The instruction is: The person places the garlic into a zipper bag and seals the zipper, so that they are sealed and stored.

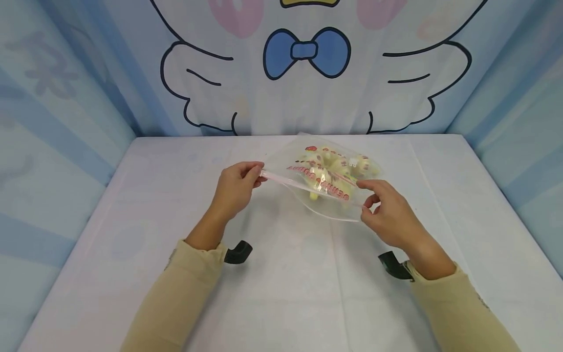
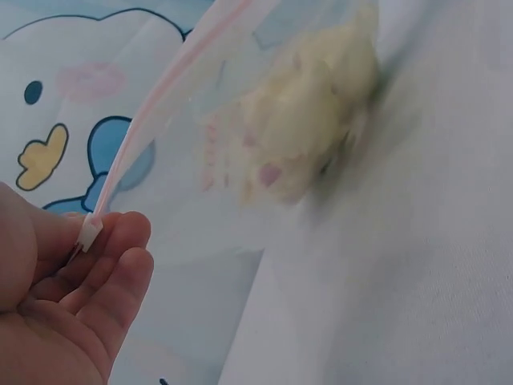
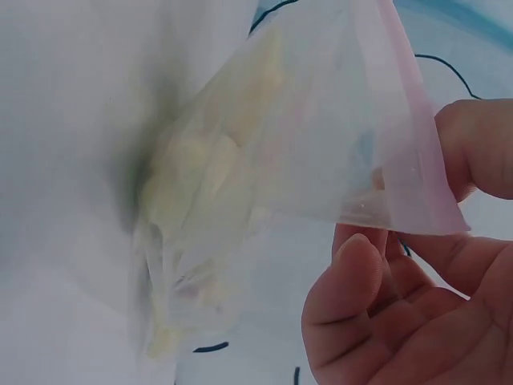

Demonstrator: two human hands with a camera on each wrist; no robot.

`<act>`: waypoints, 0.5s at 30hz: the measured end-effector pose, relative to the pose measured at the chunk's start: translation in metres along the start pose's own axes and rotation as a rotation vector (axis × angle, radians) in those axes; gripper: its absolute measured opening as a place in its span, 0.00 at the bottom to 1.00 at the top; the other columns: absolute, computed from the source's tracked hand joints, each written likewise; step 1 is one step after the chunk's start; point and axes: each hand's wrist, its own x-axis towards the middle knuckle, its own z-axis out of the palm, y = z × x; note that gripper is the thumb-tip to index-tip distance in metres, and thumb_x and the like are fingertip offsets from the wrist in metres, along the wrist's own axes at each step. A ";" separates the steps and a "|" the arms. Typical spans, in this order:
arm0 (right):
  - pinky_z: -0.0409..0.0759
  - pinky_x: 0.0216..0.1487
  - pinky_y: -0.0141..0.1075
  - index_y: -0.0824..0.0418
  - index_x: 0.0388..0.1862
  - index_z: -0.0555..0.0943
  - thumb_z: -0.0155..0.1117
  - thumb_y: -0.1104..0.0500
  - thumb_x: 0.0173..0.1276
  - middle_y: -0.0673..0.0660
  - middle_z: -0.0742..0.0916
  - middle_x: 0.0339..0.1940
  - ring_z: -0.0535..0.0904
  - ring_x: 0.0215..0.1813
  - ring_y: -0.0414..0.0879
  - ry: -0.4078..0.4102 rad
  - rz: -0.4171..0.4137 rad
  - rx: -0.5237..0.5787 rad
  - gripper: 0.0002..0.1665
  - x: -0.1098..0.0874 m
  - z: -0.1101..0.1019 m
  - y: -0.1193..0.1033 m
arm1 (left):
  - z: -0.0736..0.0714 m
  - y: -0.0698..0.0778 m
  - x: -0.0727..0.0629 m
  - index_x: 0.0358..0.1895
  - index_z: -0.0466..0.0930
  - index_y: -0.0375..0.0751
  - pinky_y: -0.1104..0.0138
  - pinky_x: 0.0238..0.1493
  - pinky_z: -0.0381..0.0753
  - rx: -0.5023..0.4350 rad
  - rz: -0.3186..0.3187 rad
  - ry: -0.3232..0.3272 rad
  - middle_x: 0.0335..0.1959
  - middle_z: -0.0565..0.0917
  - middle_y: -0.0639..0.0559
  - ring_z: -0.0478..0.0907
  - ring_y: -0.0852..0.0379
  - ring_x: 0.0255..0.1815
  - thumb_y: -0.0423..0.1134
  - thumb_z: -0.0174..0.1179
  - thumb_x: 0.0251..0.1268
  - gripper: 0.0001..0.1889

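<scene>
A clear zip bag (image 1: 281, 157) with red lettering and a pink zip strip stretches between the two hands, its lower part over the white table. Inside, seen through the plastic, lies a soft pale-yellow thing (image 1: 323, 171) with small pink spots. At the strip's left end, my left hand (image 1: 238, 187) pinches the corner between thumb and forefinger. A small white slider (image 2: 90, 233) shows at those fingers in the left wrist view. My right hand (image 1: 391, 215) holds the bag's other top corner, some of its fingers curled behind the plastic.
The white-covered table (image 1: 281, 303) ends at a back curtain (image 1: 303, 107) printed with a cartoon figure and blue bow. Blue-and-white curtains (image 1: 53, 161) stand along both sides. A black curved piece (image 1: 239, 252) sticks out at each sleeve cuff.
</scene>
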 end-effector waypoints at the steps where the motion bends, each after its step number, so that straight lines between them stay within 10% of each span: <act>1: 0.81 0.41 0.44 0.67 0.71 0.68 0.57 0.67 0.66 0.65 0.73 0.65 0.75 0.47 0.55 0.001 0.010 -0.002 0.32 0.000 -0.001 0.001 | -0.001 -0.001 -0.001 0.61 0.79 0.36 0.64 0.55 0.80 -0.003 -0.006 -0.017 0.49 0.84 0.46 0.82 0.46 0.53 0.39 0.52 0.80 0.16; 15: 0.81 0.35 0.37 0.66 0.73 0.66 0.57 0.67 0.68 0.66 0.72 0.64 0.74 0.46 0.56 0.001 0.107 -0.017 0.33 0.000 -0.010 0.019 | -0.005 -0.012 -0.008 0.63 0.78 0.33 0.67 0.56 0.79 -0.042 0.010 -0.205 0.56 0.83 0.43 0.82 0.51 0.55 0.34 0.52 0.79 0.16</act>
